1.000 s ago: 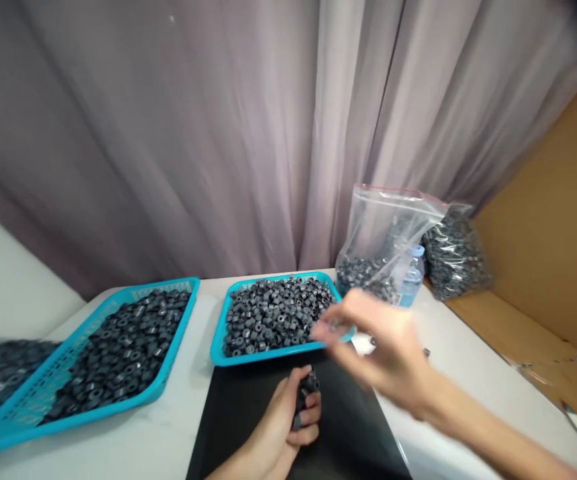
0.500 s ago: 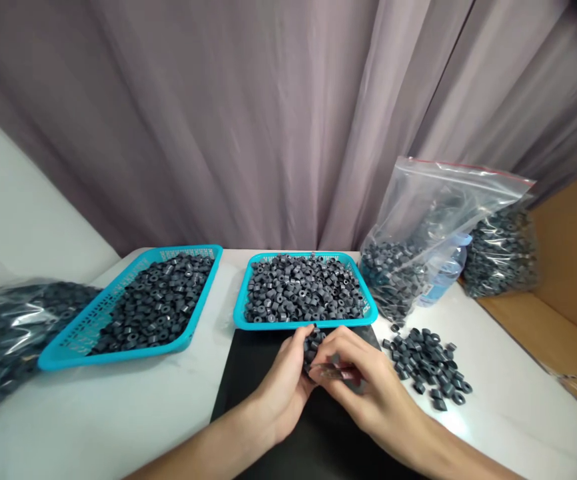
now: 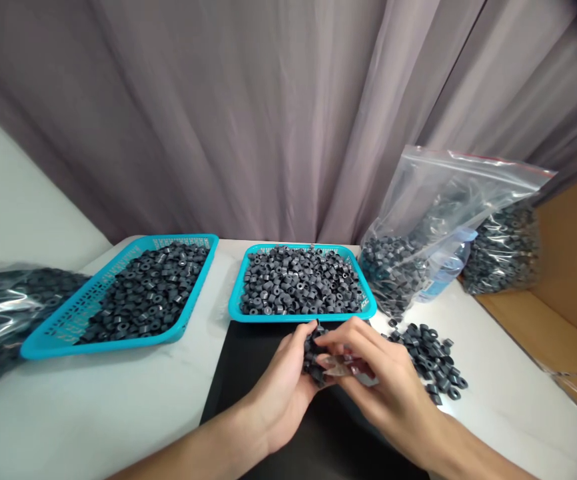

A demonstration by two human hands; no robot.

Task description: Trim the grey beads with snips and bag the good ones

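My left hand [image 3: 281, 383] is cupped around a handful of dark grey ring-shaped spacers [image 3: 312, 353] above the black mat [image 3: 248, 353]. Close against it, my right hand [image 3: 386, 370] has its fingers bent, with index finger and thumb at the edge of that handful. Between the right fingers is a thin, shiny, partly see-through piece [image 3: 339, 365]; its kind cannot be made out. Just beyond both hands stands a blue basket [image 3: 303, 319] full of the same spacers. A loose pile of spacers [image 3: 433, 363] lies on the table right of my right hand.
Another blue basket [image 3: 103, 348] of spacers stands at the left, beside a plastic bag [image 3: 13, 307] of them. At the right are an open zip bag [image 3: 393, 267], a water bottle [image 3: 446, 267], another filled bag [image 3: 501, 257] and a cardboard box [image 3: 571, 267]. A curtain [image 3: 228, 120] hangs behind.
My right fingers have spread a little and lifted over the handful, and the shiny piece shows more broadly. The left hand keeps its hold. The camera view has shifted slightly.
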